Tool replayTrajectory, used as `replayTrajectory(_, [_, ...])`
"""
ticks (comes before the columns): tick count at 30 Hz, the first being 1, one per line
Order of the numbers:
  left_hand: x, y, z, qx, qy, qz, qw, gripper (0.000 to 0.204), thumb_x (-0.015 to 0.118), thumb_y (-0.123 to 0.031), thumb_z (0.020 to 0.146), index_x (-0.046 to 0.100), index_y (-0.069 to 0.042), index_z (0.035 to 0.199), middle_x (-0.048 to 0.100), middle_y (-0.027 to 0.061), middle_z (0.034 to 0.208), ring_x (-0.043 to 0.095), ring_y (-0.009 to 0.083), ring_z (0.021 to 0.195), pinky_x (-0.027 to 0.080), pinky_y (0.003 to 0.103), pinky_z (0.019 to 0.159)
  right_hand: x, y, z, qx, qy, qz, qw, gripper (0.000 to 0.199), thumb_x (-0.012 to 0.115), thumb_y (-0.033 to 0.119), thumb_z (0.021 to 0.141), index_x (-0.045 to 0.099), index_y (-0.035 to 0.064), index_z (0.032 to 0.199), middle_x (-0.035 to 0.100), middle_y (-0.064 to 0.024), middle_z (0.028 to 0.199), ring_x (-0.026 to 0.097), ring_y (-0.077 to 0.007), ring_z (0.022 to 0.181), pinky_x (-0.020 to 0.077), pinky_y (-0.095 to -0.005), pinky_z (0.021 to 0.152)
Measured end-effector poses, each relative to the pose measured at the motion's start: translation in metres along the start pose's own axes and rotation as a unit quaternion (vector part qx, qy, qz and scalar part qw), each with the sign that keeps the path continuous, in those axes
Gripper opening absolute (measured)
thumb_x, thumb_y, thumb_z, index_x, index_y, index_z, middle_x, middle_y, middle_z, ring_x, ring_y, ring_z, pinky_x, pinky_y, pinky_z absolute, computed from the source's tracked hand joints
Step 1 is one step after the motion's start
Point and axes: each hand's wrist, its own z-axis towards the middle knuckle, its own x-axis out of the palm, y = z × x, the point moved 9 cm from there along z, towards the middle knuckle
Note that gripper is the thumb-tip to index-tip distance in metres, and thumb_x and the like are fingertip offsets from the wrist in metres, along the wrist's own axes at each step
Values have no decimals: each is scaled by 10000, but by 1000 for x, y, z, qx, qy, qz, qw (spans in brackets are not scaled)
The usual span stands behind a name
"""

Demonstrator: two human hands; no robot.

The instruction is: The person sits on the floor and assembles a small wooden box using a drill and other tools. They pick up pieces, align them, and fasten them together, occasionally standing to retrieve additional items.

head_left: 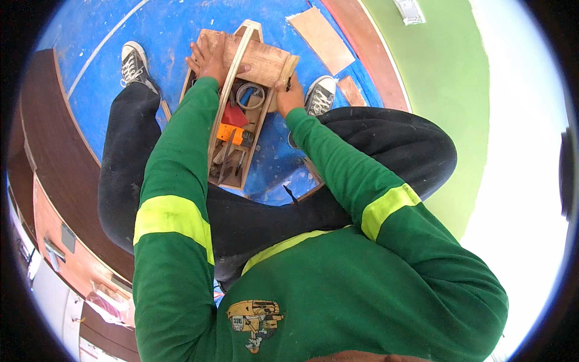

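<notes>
A flat wooden board (263,63) lies across the far part of a wooden toolbox (258,140) between my legs. My left hand (211,62) lies on the board's left part with its fingers spread, beside the toolbox's long pale handle bar (230,78). At the board's right end is a narrow light wood strip (289,67). My right hand (291,96) is closed beside this strip, with a small dark stick-like thing (288,83) at its fingers. In the toolbox are a roll of tape (250,86), a red piece (234,115) and an orange-and-black tool (232,134).
Blue sheeting (265,174) covers the floor. A larger wood panel (321,41) and a small offcut (351,91) lie at the far right, near the green wall (443,90). My shoes (133,65) flank the toolbox. Dark brown furniture (57,145) curves along the left.
</notes>
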Motion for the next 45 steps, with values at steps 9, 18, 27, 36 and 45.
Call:
replayTrajectory(9, [3, 7, 1, 17, -38, -5, 999, 1386, 773, -897, 527, 221, -326, 1662, 13, 283, 1711, -111, 500, 1567, -80, 715, 1197, -22, 17, 88, -13, 71, -49, 996, 684, 654, 327, 927, 478, 44, 1524, 649, -323, 1295, 629, -456, 1226, 488, -467, 1055])
replayTrajectory(18, [3, 8, 1, 15, -40, -16, 999, 1380, 791, -888, 513, 242, -342, 1655, 36, 282, 1710, -127, 484, 1570, -91, 712, 1196, -43, 23, 129, -107, 235, -219, 941, 651, 650, 457, 961, 525, 159, 1527, 686, -249, 1297, 668, -377, 1196, 502, -413, 1047])
replayTrajectory(27, [3, 1, 0, 7, -22, -7, 1000, 1362, 798, -872, 537, 215, -363, 1658, 51, 261, 1716, -115, 490, 1571, -86, 708, 1202, -41, 63, 148, -220, 393, -365, 815, 538, 617, 482, 974, 586, 299, 1480, 733, -218, 1193, 707, -362, 1101, 524, -439, 1021])
replayTrajectory(36, [1, 7, -4, 7, -36, -12, 999, 1323, 825, -835, 554, 236, -384, 1650, 64, 234, 1724, -115, 488, 1571, -86, 710, 1204, -11, 71, 155, -211, 394, -407, 796, 527, 601, 459, 963, 619, 258, 1450, 756, -215, 1088, 733, -353, 1012, 550, -446, 984])
replayTrajectory(45, [1, 5, -3, 14, -57, -7, 998, 1318, 797, -856, 565, 228, -378, 1653, 48, 238, 1722, -90, 509, 1566, -54, 735, 1186, -9, 83, 145, -196, 334, -396, 833, 519, 568, 478, 986, 615, 247, 1448, 715, -235, 1224, 684, -413, 1145, 526, -470, 1042])
